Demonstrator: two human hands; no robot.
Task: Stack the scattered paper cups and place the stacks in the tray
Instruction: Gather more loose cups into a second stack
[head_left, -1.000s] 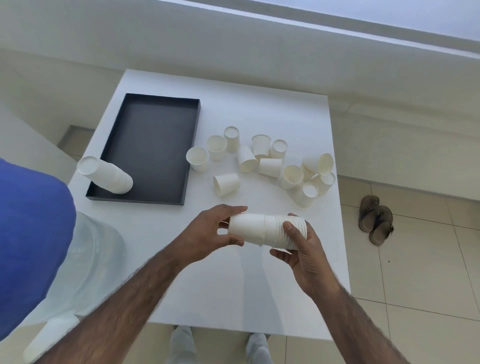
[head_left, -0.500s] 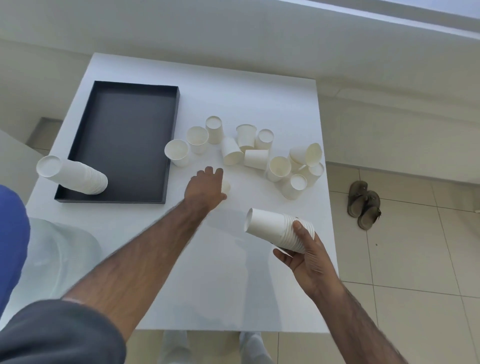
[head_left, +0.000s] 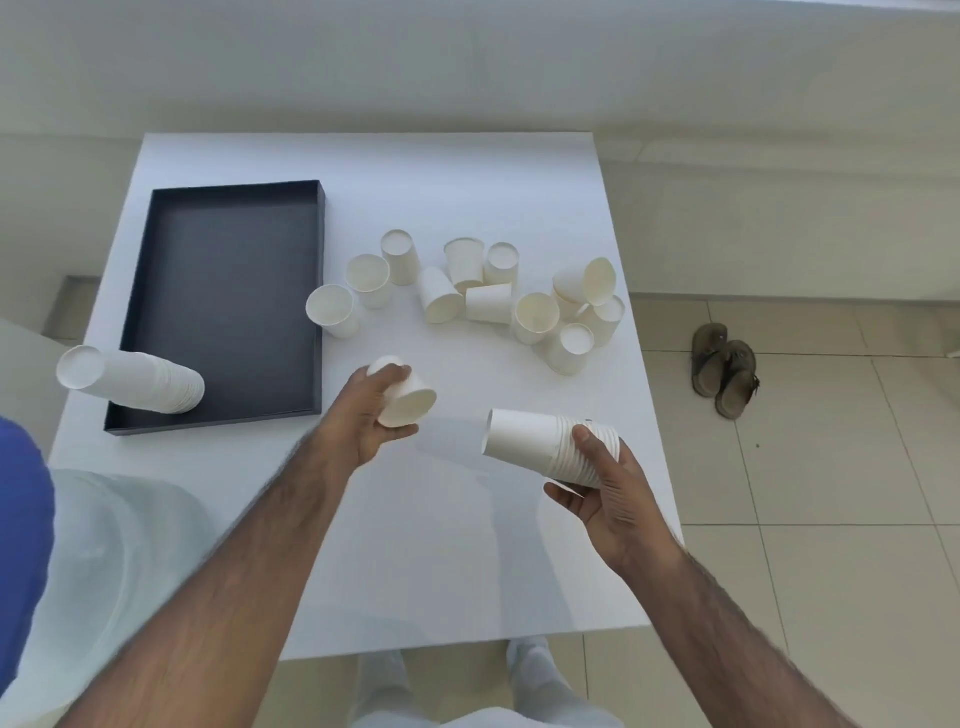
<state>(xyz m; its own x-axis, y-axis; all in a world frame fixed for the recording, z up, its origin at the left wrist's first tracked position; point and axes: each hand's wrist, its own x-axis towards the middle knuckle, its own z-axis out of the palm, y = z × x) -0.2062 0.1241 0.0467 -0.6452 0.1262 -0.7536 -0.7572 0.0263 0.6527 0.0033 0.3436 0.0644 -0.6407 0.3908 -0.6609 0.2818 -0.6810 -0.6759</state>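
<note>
Your left hand (head_left: 363, 415) just grabbed a loose cup (head_left: 402, 397), fingers wrapped around it, right of the tray (head_left: 223, 296). Right hand (head_left: 605, 483) fingers clamp the stack (head_left: 540, 441), further right. Nest it next.

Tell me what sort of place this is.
Probably a room in a home, though that is a guess. A plain white table stands against a bare pale wall, the floor is light tile, and a pair of brown sandals lies on it beside the table.
</note>
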